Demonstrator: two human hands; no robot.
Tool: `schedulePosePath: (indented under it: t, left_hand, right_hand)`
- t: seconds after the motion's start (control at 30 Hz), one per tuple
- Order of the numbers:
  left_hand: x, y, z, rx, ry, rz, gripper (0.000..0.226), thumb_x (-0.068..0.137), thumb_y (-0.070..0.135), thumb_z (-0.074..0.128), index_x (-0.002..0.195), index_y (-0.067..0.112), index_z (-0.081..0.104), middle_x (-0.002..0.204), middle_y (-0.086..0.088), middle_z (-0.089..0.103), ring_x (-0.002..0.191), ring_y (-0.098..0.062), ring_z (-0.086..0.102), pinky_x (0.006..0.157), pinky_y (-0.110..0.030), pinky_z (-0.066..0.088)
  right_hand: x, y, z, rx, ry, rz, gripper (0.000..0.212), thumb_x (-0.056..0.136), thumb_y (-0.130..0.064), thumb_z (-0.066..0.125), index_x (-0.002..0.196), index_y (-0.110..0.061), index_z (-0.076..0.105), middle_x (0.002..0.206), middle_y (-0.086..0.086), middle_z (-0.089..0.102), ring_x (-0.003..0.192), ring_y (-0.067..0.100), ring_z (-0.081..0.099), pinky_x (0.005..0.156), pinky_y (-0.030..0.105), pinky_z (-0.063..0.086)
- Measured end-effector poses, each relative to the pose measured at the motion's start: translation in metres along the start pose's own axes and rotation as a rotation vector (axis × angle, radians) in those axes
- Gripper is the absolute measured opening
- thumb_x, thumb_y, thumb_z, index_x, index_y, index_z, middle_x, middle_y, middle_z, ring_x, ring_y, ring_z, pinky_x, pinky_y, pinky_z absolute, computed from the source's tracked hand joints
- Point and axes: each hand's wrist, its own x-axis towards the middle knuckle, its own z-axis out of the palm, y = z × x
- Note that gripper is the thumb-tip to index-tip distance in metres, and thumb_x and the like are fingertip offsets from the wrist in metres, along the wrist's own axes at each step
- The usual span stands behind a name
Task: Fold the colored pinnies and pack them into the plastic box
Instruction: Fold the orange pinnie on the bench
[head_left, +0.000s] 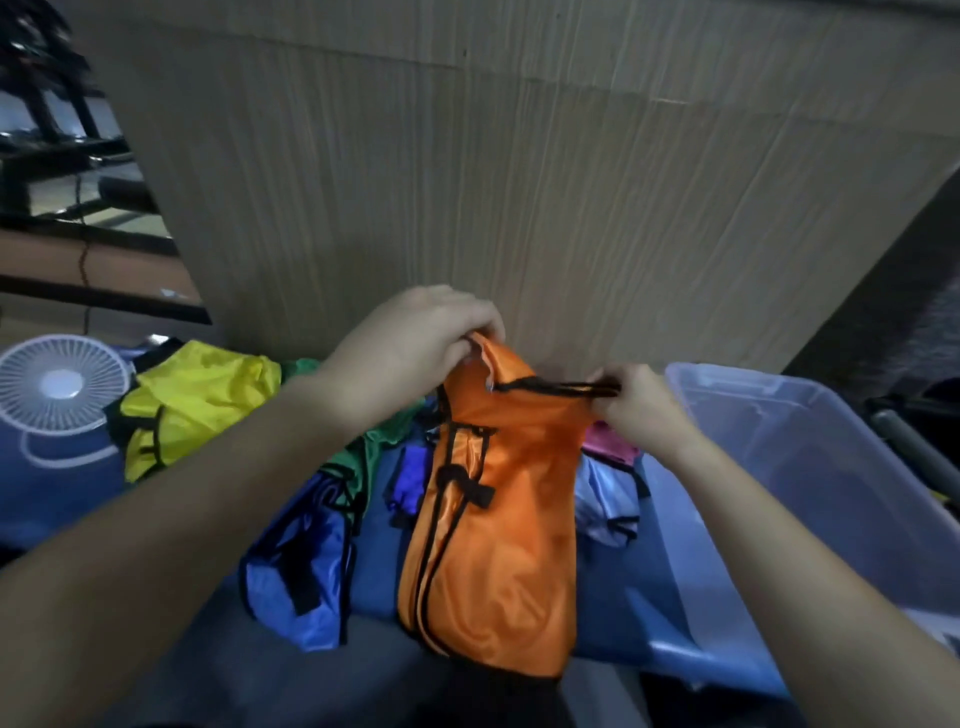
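**Orange pinny up, box empty**

I see loose pinnies (197, 400) heaped at left, unfolded. My left hand (410, 343) and right hand (639, 405) each pinch the orange pinny (498, 545) at centre. The box (810, 467), right, looks empty; nearly everything remains.

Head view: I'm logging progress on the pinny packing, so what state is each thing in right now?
Orange pinny: held up by its top edge, hanging, not yet folded.
Left hand: gripping the pinny's top corner.
Right hand: pinching its black trim.
Yellow pinny: crumpled, unfolded.
Green pinny: crumpled, partly hidden.
Blue pinny: lying loose, unfolded.
Pink pinny: mostly hidden.
Plastic box: open, no pinnies visible inside.
Fan: cannot tell if running.
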Motion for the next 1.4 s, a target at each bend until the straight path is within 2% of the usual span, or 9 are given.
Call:
schedulePosePath:
  t: [0.37,0.7,0.8,0.93,1.0,1.1,1.2,1.3,1.4]
  left_hand:
    - [-0.126,0.042,0.09,-0.036,-0.246,0.274,0.022,0.091,0.018,0.046,0.102,0.026,0.064,0.095,0.011,0.062,0.089,-0.012,0.056,0.078,-0.024,0.042]
    - [-0.171,0.04,0.139,-0.054,-0.502,0.146,0.031,0.084,0.013,0.062,0.11,0.032,0.063,0.102,0.014,0.056,0.098,-0.011,0.056,0.087,-0.031,0.052]
    - [-0.178,0.045,0.15,-0.044,-0.592,0.141,0.027,0.087,0.024,0.06,0.114,0.029,0.06,0.109,0.01,0.052,0.104,-0.013,0.053,0.093,-0.035,0.049]
    - [-0.172,0.042,0.142,-0.223,-0.817,0.018,0.051,0.082,0.061,0.065,0.126,0.037,0.056,0.122,0.016,0.046,0.117,-0.004,0.043,0.102,-0.028,0.038]
    - [-0.155,0.033,0.132,-0.328,-0.686,-0.056,0.039,0.086,0.066,0.057,0.115,0.04,0.062,0.112,0.023,0.052,0.108,0.004,0.048,0.096,-0.025,0.044]
    - [-0.104,0.011,0.123,-0.42,-0.31,-0.225,0.012,0.095,0.043,0.06,0.098,0.035,0.068,0.096,0.023,0.06,0.091,0.004,0.056,0.082,-0.02,0.046]
    - [-0.045,-0.029,0.136,-0.355,-0.013,-0.405,0.007,0.092,0.025,0.068,0.097,0.022,0.071,0.096,0.015,0.065,0.09,-0.003,0.057,0.083,-0.028,0.047]
    - [-0.013,-0.069,0.162,-0.201,-0.141,-0.558,0.027,0.094,0.032,0.066,0.116,0.017,0.068,0.12,0.002,0.066,0.114,-0.022,0.056,0.098,-0.033,0.043]
    - [-0.003,-0.093,0.182,-0.219,-0.356,-0.645,0.046,0.092,0.037,0.068,0.131,0.012,0.063,0.133,-0.007,0.064,0.124,-0.024,0.058,0.106,-0.032,0.042]
  right_hand:
    - [-0.081,0.036,0.057,-0.099,-0.139,-0.163,0.026,0.073,0.006,0.059,0.085,-0.015,0.068,0.09,-0.001,0.061,0.088,0.02,0.061,0.073,0.019,0.037]
    - [-0.106,0.061,0.086,-0.243,-0.198,-0.309,0.026,0.074,0.005,0.055,0.088,-0.016,0.06,0.1,-0.002,0.052,0.094,0.02,0.052,0.075,0.035,0.049]
    - [-0.107,0.061,0.085,-0.329,-0.223,-0.328,0.025,0.076,0.003,0.053,0.09,-0.017,0.059,0.103,-0.004,0.054,0.095,0.02,0.052,0.073,0.028,0.042]
    - [-0.101,0.049,0.074,-0.438,-0.29,-0.319,0.028,0.073,-0.01,0.052,0.094,-0.025,0.062,0.103,-0.01,0.058,0.097,0.015,0.054,0.081,0.029,0.031]
    - [-0.086,0.04,0.07,-0.308,-0.16,-0.25,0.029,0.072,-0.015,0.052,0.095,-0.024,0.067,0.103,-0.007,0.064,0.098,0.02,0.059,0.085,0.036,0.041]
    - [-0.044,0.035,0.072,-0.29,0.06,-0.15,0.034,0.08,-0.01,0.054,0.108,-0.018,0.072,0.114,0.002,0.069,0.105,0.029,0.062,0.09,0.043,0.047]
    - [-0.004,0.035,0.079,-0.311,0.025,-0.001,0.036,0.083,-0.008,0.052,0.114,-0.018,0.069,0.119,0.008,0.067,0.112,0.035,0.058,0.092,0.045,0.045]
    - [0.019,0.042,0.087,-0.379,-0.123,0.073,0.033,0.086,-0.014,0.052,0.114,-0.022,0.068,0.122,0.01,0.067,0.115,0.036,0.058,0.094,0.043,0.044]
    - [0.027,0.049,0.094,-0.46,-0.206,0.087,0.032,0.088,-0.02,0.052,0.114,-0.025,0.069,0.123,0.008,0.066,0.119,0.033,0.055,0.097,0.039,0.044]
